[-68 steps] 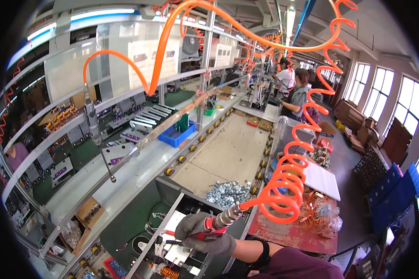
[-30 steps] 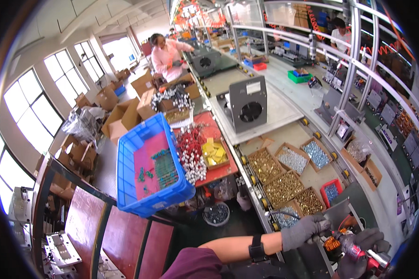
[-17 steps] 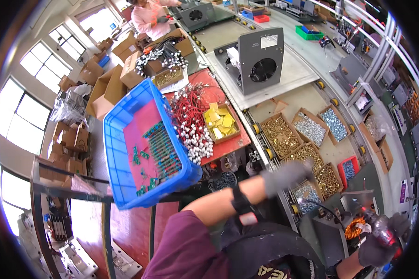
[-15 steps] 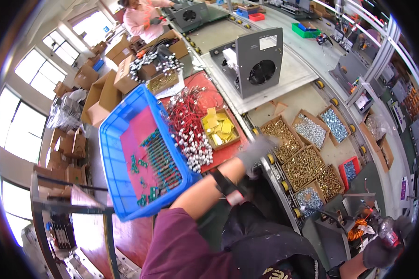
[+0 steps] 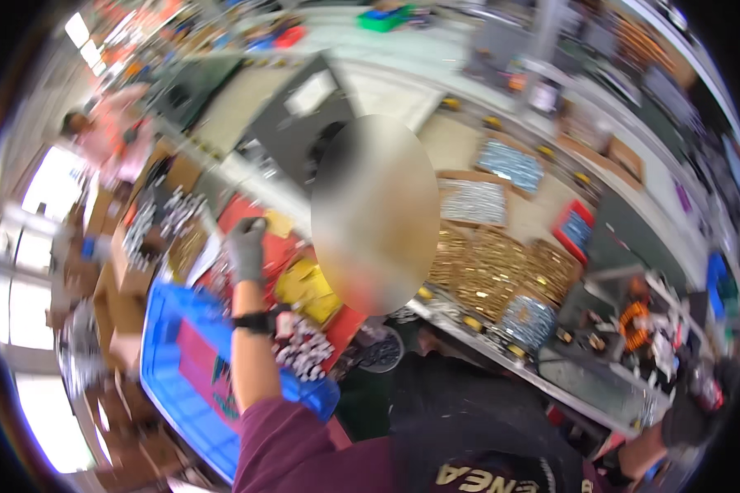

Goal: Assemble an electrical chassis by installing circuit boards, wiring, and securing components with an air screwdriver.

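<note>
My left hand (image 5: 247, 251), in a grey glove, is over the red mat among the red wires with white connectors (image 5: 304, 349). Its fingers look curled together; what they hold, if anything, is hidden by blur. Close by is an open box of yellow pieces (image 5: 308, 289). At the lower right, my right hand (image 5: 689, 421), in a dark glove, is closed around a hand tool (image 5: 707, 390) with a silvery body and a red part; its exact kind is unclear. An orange coil (image 5: 633, 324) lies near that hand.
A blue crate (image 5: 189, 394) with green parts stands at the left. Boxes of brass-coloured fasteners (image 5: 493, 271) and silver ones (image 5: 473, 201) lie on the right. Behind stands a grey panel (image 5: 292, 123), partly covered by a blurred oval. A co-worker (image 5: 111, 135) stands far left.
My left hand has moved left and away from me, from beside the fastener boxes to the red wires. The view has turned right. My right hand still grips the tool.
</note>
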`<state>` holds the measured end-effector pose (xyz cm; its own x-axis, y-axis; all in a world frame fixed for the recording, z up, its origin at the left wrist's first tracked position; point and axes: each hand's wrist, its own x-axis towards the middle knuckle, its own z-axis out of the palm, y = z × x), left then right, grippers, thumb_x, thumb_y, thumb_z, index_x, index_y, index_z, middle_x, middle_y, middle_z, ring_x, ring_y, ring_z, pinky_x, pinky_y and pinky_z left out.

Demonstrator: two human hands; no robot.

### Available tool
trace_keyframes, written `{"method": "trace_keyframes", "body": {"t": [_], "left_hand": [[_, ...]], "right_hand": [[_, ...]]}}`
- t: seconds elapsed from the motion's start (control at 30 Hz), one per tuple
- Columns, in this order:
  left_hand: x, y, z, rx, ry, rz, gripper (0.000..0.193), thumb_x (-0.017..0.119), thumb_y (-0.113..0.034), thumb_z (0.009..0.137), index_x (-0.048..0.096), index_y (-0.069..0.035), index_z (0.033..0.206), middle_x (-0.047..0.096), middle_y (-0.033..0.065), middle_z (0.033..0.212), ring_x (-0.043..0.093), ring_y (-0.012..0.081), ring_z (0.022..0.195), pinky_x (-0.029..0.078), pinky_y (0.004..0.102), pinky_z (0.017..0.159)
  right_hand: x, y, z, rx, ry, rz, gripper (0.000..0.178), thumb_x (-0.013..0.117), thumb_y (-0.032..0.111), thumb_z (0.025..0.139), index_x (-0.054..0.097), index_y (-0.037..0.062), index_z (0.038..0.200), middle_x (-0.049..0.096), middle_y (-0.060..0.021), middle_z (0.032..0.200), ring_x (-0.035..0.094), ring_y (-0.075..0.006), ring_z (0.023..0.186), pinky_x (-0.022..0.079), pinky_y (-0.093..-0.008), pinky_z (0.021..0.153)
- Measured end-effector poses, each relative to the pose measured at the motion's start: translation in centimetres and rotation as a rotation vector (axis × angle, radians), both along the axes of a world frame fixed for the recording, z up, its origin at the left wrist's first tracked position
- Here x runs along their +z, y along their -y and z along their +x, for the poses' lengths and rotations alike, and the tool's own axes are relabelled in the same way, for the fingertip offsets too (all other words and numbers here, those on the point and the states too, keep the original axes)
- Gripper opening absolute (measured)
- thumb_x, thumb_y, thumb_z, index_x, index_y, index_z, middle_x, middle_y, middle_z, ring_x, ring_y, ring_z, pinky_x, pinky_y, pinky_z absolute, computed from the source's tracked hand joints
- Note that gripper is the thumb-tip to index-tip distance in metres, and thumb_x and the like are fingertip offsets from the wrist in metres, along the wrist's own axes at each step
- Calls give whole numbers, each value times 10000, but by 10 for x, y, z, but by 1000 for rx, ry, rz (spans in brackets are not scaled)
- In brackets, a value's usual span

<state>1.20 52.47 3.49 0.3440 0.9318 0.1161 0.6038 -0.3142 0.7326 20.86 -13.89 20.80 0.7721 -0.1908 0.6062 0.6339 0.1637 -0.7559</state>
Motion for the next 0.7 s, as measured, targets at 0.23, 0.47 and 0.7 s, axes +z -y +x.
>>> {"method": "trace_keyframes", "body": {"t": [0.23, 0.47, 0.7], "left_hand": [[111, 274, 208, -1008, 143, -266, 165, 604, -136, 794, 603, 25, 830, 595, 13, 740, 529, 96, 695, 425, 235, 645], [128, 617, 319, -1793, 165, 164, 192, 598, -183, 760, 653, -49, 884, 630, 72, 775, 593, 175, 659, 460, 309, 622], [65, 808, 366, -1859, -87, 946, 107, 567, -212, 782, 632, -130, 804, 600, 53, 760, 617, 210, 719, 487, 363, 612]], "right_hand": [[4, 35, 1, -27, 169, 209, 314, 650, 217, 727, 485, 63, 945, 342, -11, 717, 321, -144, 650, 304, -278, 564], [-9, 187, -10, -217, 177, 104, 321, 640, 186, 742, 450, 85, 979, 353, -22, 726, 346, -152, 634, 303, -264, 532], [-32, 309, 15, -274, 49, 143, 327, 640, 200, 757, 450, 87, 999, 355, -26, 721, 348, -159, 637, 304, -269, 527]]}}
